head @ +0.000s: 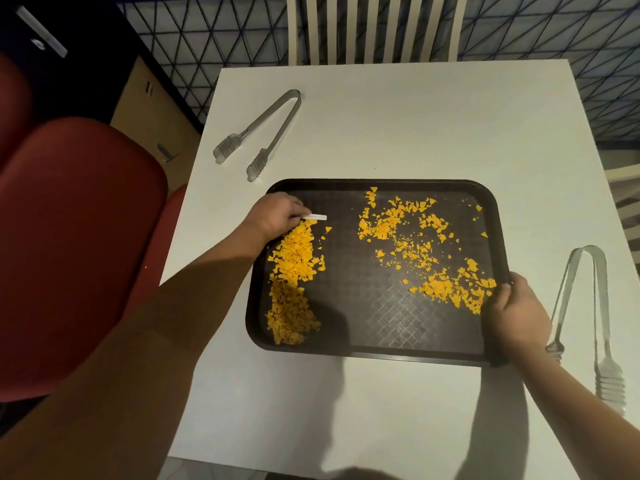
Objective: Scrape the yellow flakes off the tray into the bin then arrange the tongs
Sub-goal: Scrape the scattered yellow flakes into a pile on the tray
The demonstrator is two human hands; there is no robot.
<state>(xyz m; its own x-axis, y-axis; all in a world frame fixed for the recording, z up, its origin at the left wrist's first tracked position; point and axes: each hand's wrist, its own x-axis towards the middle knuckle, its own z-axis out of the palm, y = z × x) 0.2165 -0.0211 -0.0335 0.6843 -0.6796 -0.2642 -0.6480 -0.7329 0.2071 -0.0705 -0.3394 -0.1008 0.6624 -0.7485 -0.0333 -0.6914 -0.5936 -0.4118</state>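
A dark brown tray (363, 320) lies on the white table (415, 126). Yellow flakes (292, 271) are heaped in a strip along its left side, and more lie scattered over its right half (415, 237). My left hand (277, 214) sits over the tray's far left corner, shut on a small white scraper (317, 217) at the top of the heap. My right hand (512, 310) grips the tray's right rim. One pair of grey tongs (263, 133) lies on the table beyond the tray's left corner. A second pair of tongs (585, 320) lies to the tray's right.
A red bin (79, 254) stands on the floor against the table's left edge. A white slatted chair back (374, 27) stands at the far side of the table. A dark patterned floor surrounds the table.
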